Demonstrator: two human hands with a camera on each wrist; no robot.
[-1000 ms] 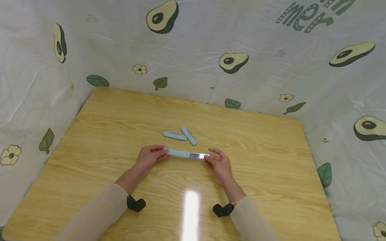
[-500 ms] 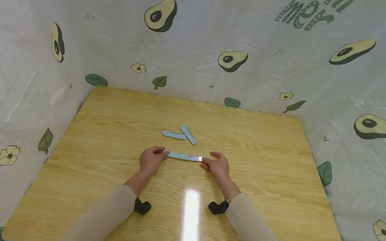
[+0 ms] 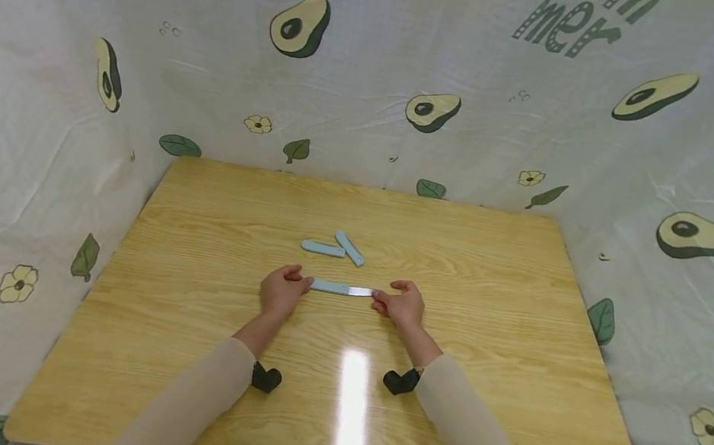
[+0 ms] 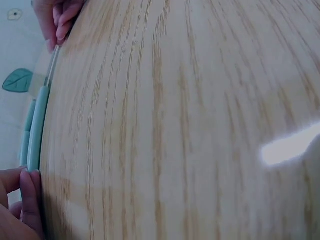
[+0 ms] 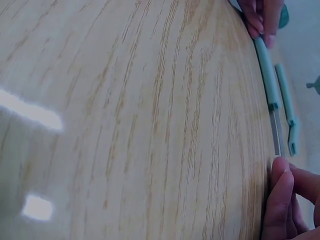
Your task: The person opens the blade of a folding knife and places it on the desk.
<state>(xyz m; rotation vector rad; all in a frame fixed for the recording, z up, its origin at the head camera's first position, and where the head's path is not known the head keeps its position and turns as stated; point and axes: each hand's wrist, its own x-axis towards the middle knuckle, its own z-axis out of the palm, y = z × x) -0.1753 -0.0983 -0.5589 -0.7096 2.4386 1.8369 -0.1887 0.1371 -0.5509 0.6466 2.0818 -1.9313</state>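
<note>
A person's two arms, in cream sleeves (image 3: 193, 390), reach forward and slant inward, with bare wrists (image 3: 255, 332) below each hand. The left hand (image 3: 280, 293) pinches between thumb and fingertips. Facing it from its right, level but apart, the right hand (image 3: 404, 308) pinches likewise.

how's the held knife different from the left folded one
The held knife is unfolded, blade showing; the left folded knife shows no blade. The left hand and right hand pinch the held knife; the left folded knife lies on the table. Both have pale blue handles.
</note>
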